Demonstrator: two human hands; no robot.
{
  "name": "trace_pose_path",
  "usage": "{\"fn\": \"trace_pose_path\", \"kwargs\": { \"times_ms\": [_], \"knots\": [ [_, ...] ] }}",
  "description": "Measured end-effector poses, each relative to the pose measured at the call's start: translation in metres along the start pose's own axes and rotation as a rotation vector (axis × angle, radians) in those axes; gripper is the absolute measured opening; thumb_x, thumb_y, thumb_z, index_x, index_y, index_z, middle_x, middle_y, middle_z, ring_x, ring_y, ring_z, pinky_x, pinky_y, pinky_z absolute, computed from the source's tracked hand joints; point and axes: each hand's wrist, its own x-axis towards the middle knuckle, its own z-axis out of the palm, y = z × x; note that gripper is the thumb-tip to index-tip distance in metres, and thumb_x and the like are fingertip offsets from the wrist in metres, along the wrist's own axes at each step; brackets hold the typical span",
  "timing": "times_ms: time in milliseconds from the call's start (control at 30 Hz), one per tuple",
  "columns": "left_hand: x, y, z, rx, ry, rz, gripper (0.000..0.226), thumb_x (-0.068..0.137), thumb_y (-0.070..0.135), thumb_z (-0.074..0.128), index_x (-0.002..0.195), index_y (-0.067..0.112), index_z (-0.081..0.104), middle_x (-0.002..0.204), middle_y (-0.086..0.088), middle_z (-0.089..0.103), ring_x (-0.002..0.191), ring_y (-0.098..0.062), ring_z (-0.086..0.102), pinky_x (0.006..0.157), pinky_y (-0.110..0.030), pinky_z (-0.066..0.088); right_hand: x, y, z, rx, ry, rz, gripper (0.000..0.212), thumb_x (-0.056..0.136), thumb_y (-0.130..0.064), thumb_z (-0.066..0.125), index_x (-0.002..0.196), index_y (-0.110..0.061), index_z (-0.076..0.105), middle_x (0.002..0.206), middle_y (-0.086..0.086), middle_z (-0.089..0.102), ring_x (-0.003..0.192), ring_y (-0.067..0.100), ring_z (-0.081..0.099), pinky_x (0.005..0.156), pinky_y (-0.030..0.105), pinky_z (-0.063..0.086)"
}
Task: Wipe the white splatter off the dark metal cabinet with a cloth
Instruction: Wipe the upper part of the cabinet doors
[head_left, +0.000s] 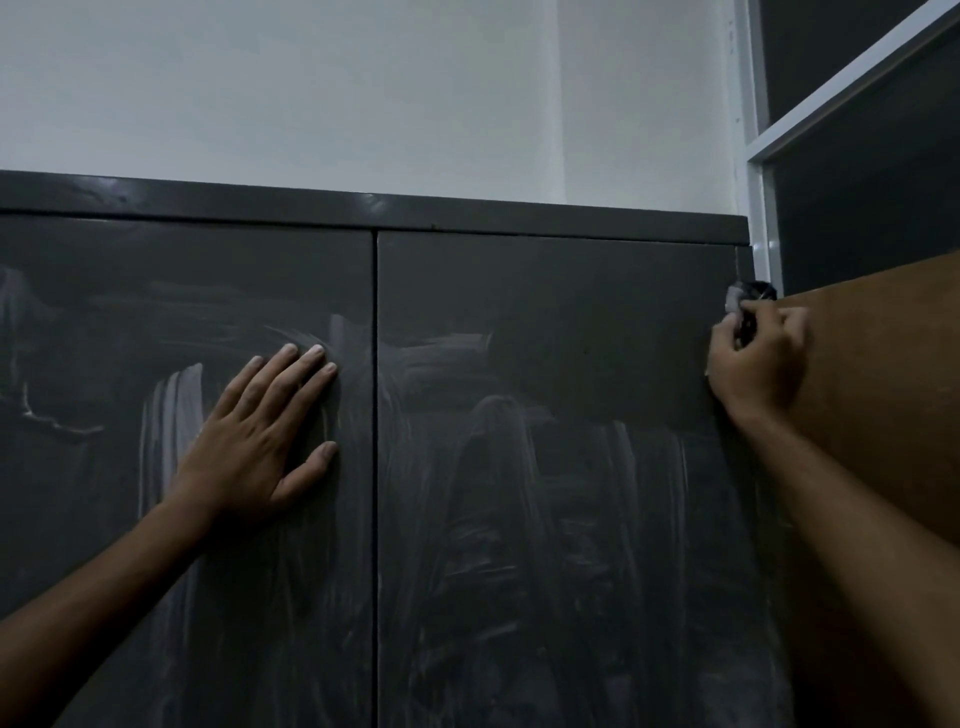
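Up close, the dark metal cabinet (545, 291) shows how much is left: both doors carry broad, pale, chalky smears, heaviest in the vertical streaks on the left door (171, 410) and across the lower half of the right door (545, 493). The left hand (260, 441) lies flat on the left door beside the centre seam, fingers straight and spread, bracing rather than wiping. The right hand (756, 358) is up at the right door's outer edge, fingers curled tight around a small bunched cloth (737, 299), dark with a lighter patch, which pokes out above the knuckles against the cabinet's corner.

To my eye the splatter has been spread about more than lifted, and that is the risk: a cloth wadded this small loads up quickly, so further strokes may only drag a white film over the cleaner band near the top. The hand is also wedged between the cabinet and the brown board (883, 389) beside it, so a hurried stroke could scrape knuckles or snag the cloth. The flat left palm may itself pick up residue and print it elsewhere.
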Motion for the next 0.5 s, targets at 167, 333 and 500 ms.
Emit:
{"fn": "trace_pose_path", "kwargs": {
  "times_ms": [167,333,500],
  "knots": [
    [-0.001,-0.001,0.000,0.009,-0.008,0.000,0.083,0.098,0.060,0.036,0.163,0.009,0.029,0.172,-0.014,0.021,0.161,-0.029,0.013,0.130,-0.051,0.013,-0.030,-0.023,0.009,0.035,-0.238,-0.714,0.023,0.095,-0.023,0.067,0.112,-0.006,0.067,0.103,0.018,0.053,0.090,0.030,0.053,0.066,0.036,0.048],
    [0.000,-0.001,0.001,0.021,-0.010,-0.003,0.083,0.099,0.061,0.036,0.163,0.009,0.028,0.172,-0.013,0.020,0.161,-0.029,0.013,0.130,-0.051,0.013,0.018,-0.033,0.009,0.015,-0.080,-0.379,0.025,0.097,-0.028,0.059,0.112,-0.009,0.065,0.114,0.020,0.050,0.099,0.033,0.053,0.072,0.032,0.043],
    [-0.001,-0.002,0.001,0.026,0.000,0.003,0.083,0.098,0.059,0.038,0.163,0.008,0.029,0.172,-0.013,0.021,0.161,-0.029,0.013,0.130,-0.051,0.014,-0.001,-0.087,0.035,0.093,-0.108,-0.462,0.025,0.097,-0.028,0.063,0.114,-0.011,0.070,0.121,0.020,0.052,0.106,0.034,0.052,0.078,0.032,0.044]
  ]
}}
